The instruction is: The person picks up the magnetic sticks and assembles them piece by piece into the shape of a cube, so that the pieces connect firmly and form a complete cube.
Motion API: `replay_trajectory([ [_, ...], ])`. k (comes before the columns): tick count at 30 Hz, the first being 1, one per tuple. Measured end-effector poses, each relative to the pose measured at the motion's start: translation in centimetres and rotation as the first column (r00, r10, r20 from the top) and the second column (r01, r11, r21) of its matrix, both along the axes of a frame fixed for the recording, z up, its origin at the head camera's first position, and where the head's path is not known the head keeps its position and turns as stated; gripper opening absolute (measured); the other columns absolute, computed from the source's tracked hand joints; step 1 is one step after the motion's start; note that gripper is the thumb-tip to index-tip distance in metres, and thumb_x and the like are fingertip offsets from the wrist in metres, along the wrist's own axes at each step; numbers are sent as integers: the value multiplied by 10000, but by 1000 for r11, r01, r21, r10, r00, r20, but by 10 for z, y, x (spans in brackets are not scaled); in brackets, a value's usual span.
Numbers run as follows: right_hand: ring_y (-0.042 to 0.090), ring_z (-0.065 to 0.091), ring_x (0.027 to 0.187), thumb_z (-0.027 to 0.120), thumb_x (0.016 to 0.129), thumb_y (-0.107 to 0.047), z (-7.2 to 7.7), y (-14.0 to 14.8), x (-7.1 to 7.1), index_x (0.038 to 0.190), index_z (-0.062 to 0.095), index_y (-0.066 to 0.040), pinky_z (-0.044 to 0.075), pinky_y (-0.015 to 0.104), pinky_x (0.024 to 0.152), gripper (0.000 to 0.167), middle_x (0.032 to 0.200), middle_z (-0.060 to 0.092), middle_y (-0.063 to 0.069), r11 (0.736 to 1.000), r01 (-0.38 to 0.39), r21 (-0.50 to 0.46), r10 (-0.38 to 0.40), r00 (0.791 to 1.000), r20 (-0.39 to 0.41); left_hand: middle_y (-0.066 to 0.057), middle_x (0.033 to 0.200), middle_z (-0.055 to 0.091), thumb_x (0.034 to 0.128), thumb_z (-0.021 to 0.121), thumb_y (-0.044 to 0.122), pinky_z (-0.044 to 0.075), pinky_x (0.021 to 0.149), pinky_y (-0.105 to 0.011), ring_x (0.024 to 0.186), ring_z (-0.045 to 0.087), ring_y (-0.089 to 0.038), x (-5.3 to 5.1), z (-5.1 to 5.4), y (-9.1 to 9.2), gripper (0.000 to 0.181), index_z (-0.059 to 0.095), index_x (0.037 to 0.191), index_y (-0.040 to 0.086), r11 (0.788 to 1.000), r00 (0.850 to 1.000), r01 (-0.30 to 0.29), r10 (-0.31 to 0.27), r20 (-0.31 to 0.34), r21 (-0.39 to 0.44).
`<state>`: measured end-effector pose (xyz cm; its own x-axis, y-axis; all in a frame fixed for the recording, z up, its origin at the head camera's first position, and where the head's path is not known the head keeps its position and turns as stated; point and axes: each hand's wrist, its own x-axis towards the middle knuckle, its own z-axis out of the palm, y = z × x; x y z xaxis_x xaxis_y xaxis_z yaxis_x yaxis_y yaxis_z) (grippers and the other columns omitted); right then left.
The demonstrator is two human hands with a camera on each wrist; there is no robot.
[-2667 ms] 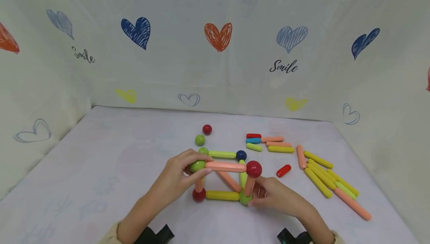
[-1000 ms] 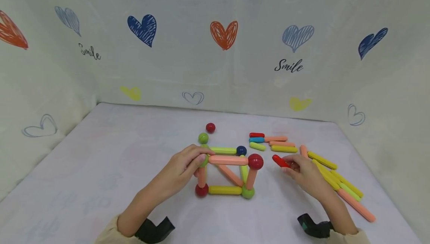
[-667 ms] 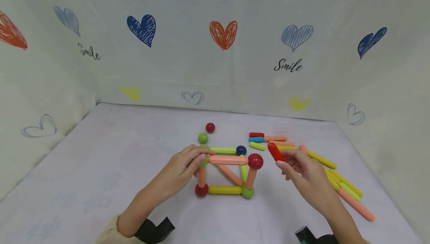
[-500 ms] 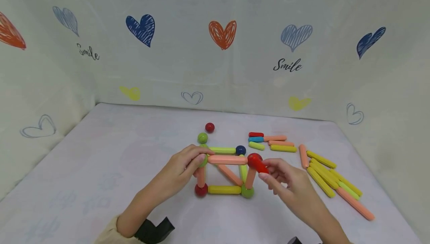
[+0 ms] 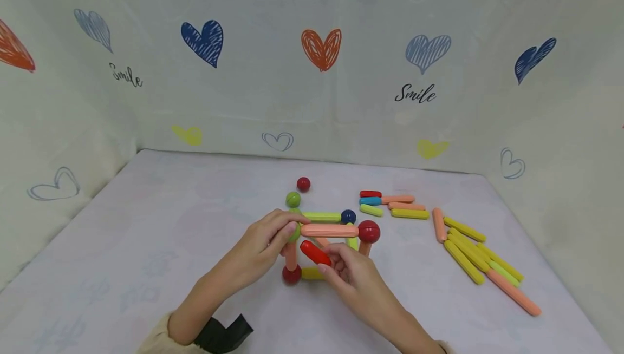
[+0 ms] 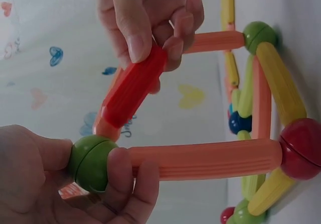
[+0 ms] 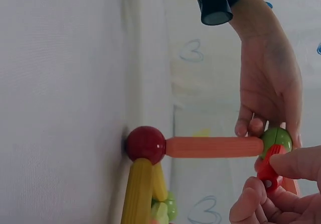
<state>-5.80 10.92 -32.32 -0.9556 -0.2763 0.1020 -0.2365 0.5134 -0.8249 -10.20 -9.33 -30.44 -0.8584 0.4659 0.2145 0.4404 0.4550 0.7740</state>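
The right hand (image 5: 359,284), pinching a red stick (image 5: 314,252), had moved toward nine o'clock; the left hand (image 5: 265,240) still gripped a green ball (image 6: 91,162).

Your head camera looks forward and down at the raised green ball (image 6: 90,162) from above its near side, the worktop (image 5: 146,224) around it. Your left-wrist view, close to that ball, and your right-wrist view, farther off, both face past it toward the backdrop (image 5: 258,89), sharing the red stick (image 6: 134,89) near it.
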Motion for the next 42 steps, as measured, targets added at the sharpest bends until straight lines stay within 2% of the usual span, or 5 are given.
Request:
replay_trajectory([
  [8,99,523,709,650,873,-186,0,-9,-3,1143,574,-21,478,147,624,325,821,562,18,997,52,-48,-49,997,60,-16,1004,556,966,488,303,449,663,-221,808,496,-138,1,2,0,294,574,1201,147,1000,999,18,-18,32,-12],
  [17,91,529,741,651,871,-170,2,-5,-2,1176,581,-35,483,144,639,341,837,570,-2,1000,31,0,-31,999,36,-37,1024,564,857,657,105,465,647,-188,745,496,-115,-2,-2,-2,364,550,1205,107,999,998,53,-52,40,-8],
  [28,94,567,606,621,894,-187,42,42,2,1026,641,-88,504,235,548,166,788,638,37,990,125,-63,-131,986,-103,-19,937,532,868,643,108,434,618,-191,718,473,-109,-3,-1,-2,347,536,1198,113,997,997,72,-72,28,8],
  [34,136,595,666,594,915,-201,36,80,-23,1066,624,-71,508,217,622,201,827,624,62,970,238,-45,-242,953,-184,24,1026,560,888,626,167,435,757,-293,951,429,-175,-4,-2,-3,352,512,1221,162,997,997,71,-70,27,-34],
  [42,198,523,996,517,896,-516,-25,154,-87,1220,559,-205,523,429,654,451,1165,584,15,910,368,191,-363,930,-61,-18,1222,557,919,579,156,380,987,-560,1169,467,-247,-9,-7,-4,343,470,1244,158,990,987,135,-137,86,29],
])
